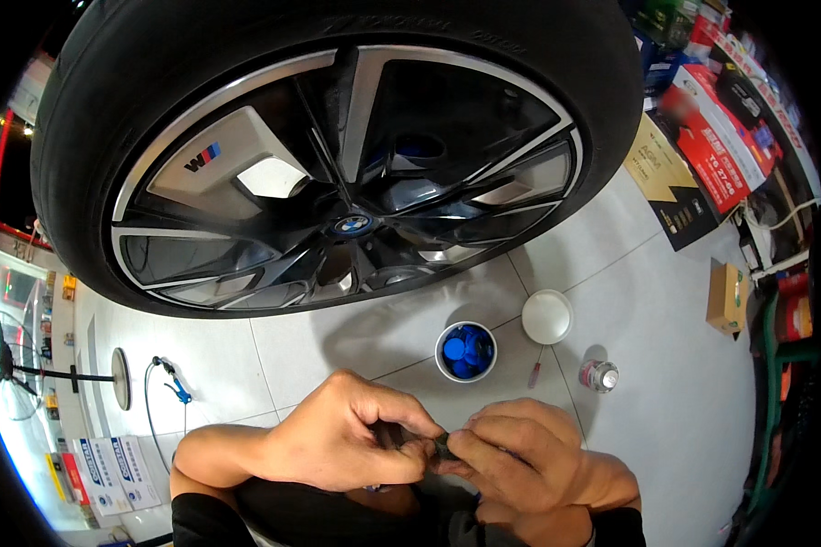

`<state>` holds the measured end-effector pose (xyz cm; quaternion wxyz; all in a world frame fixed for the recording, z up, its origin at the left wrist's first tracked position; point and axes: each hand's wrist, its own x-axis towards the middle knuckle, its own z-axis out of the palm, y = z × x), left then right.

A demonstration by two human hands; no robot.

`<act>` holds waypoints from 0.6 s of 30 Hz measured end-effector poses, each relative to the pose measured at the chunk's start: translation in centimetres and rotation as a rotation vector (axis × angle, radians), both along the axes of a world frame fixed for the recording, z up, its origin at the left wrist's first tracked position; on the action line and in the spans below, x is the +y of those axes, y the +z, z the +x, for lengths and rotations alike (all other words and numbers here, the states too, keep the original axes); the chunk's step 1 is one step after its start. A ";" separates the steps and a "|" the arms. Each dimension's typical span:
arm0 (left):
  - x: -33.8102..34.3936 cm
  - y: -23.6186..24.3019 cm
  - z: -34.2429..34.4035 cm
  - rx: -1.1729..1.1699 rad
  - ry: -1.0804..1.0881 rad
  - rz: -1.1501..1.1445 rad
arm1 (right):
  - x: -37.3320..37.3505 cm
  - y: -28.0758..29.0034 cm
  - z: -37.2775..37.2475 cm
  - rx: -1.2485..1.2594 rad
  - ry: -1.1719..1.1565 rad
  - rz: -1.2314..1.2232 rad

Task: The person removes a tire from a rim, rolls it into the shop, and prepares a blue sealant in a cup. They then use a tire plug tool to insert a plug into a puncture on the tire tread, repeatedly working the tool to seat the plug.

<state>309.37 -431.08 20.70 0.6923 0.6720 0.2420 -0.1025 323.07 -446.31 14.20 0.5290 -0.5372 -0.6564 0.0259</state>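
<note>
Both my hands meet low in the middle, in front of my body. The fingers of my left hand (360, 442) are closed, with thumb and forefinger pinching a small dark piece (441, 445). From the other side, the fingertips of my right hand (524, 451) press on that same piece. Fingers cover most of it, so its kind is hidden. Beyond the hands, a white round tub (441, 365) of blue discs (465, 350) stands uncovered on the floor. Above them looms a large car wheel, with a black tyre (77, 210) around a black and silver rim (365, 118).
Right of the tub lie a white round lid (547, 316), a red-handled screwdriver (535, 372) and a small clear bottle (599, 376). Boxes (711, 137) line the far right, with a small cardboard box (728, 298) nearer. A blue air gun (181, 392) on a hose lies left.
</note>
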 end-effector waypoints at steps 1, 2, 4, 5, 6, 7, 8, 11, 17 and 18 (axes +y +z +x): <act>-0.1 -0.3 0.0 -0.081 0.006 0.075 | 0.0 0.1 0.0 0.018 -0.007 -0.046; -0.2 -0.8 0.1 -0.162 0.012 0.151 | 0.0 0.1 -0.1 0.036 -0.013 -0.092; -0.2 -1.1 0.3 -0.294 -0.014 0.343 | 0.2 0.2 -0.3 0.081 -0.011 -0.154; 0.0 -1.2 0.5 -0.343 -0.044 0.462 | 0.5 0.1 -0.4 0.110 -0.001 -0.169; 0.1 -1.2 0.5 -0.389 -0.074 0.581 | 0.6 0.0 -0.5 0.140 0.011 -0.184; 0.1 -1.2 0.5 -0.420 -0.080 0.612 | 0.7 -0.1 -0.6 0.259 0.059 -0.223; 0.1 -1.3 0.5 -0.451 -0.085 0.643 | 0.7 -0.2 -0.6 0.378 0.107 -0.262; 0.1 -1.6 0.6 -0.509 -0.107 0.762 | 0.7 -1.0 -0.8 0.647 0.196 -0.373; 0.1 -2.2 0.5 -0.525 -0.157 1.010 | 0.8 -1.9 -0.4 0.739 0.283 -0.426; 0.4 -2.1 0.5 -0.523 -0.179 1.046 | 0.6 -1.9 0.0 0.712 0.331 -0.433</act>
